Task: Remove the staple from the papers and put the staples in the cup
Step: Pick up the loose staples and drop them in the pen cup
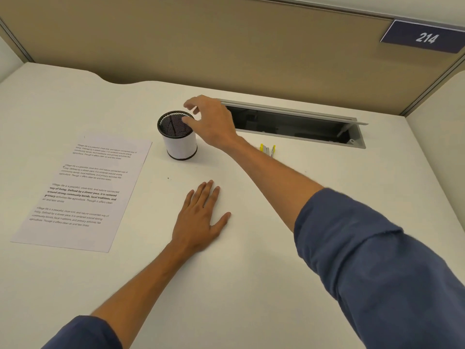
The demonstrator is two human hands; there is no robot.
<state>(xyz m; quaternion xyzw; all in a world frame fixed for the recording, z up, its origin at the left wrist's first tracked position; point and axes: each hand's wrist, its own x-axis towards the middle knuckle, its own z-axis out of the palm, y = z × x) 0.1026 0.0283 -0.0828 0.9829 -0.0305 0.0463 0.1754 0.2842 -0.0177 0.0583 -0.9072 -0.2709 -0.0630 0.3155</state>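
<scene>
On the white desk (251, 273): one printed white paper sheet (83, 192), lying flat, long side running from near left toward far right. One round cup with black mesh inside (180, 139), standing upright just beside the sheet's far corner. Two hands: left hand (198, 217) flat, fingers straight; right hand (211, 122) over the cup's rim, fingers loosely bent. Can't tell about any staple pinched there.

The number "214" is printed in white on a dark blue sign (425, 36) fixed to the partition. On the paper (83, 192), paragraphs beginning "Village life is a peaceful, close-knit" are printed.
</scene>
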